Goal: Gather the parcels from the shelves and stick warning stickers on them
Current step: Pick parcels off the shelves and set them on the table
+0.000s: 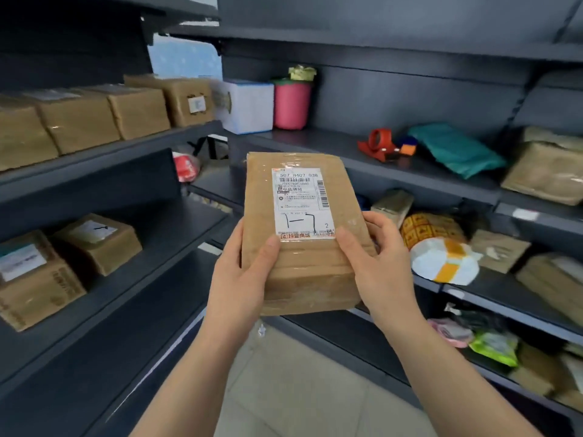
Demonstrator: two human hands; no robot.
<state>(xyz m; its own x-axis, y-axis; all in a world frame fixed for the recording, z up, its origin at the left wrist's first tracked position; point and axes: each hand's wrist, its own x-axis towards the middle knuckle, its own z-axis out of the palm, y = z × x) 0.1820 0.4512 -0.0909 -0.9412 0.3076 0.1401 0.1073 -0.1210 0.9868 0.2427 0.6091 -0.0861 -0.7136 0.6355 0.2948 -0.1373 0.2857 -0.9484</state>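
Both forearms are cut off by the lower edge. The left hand [243, 272] and right hand [375, 266] grip the near end of a brown parcel [299, 279], which is held in the air between the shelves. The thumbs press its front face. The left fingers are hidden behind the parcel. The right fingers [373, 222] curl round its right edge.

The parcel is wrapped in clear tape. Its long axis runs up and away from the person, and its broad face is turned to the camera. Its label [303, 203] sits upright on the far half and reads "507 ?407 038", with one character unclear. Below that come barcodes, small print too fine to read, a handwritten "1-7", a printed "2" and a red strip reading "抖音商城".

Just right of the parcel lie a yellow patterned bundle [432, 228] and a white-and-orange packet [444, 261], both blurred. Left of the parcel, brown boxes [97, 244] carry labels too smeared to read.

Beyond it to the right, a red tape dispenser [381, 146] and a teal bag [457, 149] rest on a shelf [315, 140]. Behind the parcel stand a white box [249, 105] and a pink tub [291, 104].
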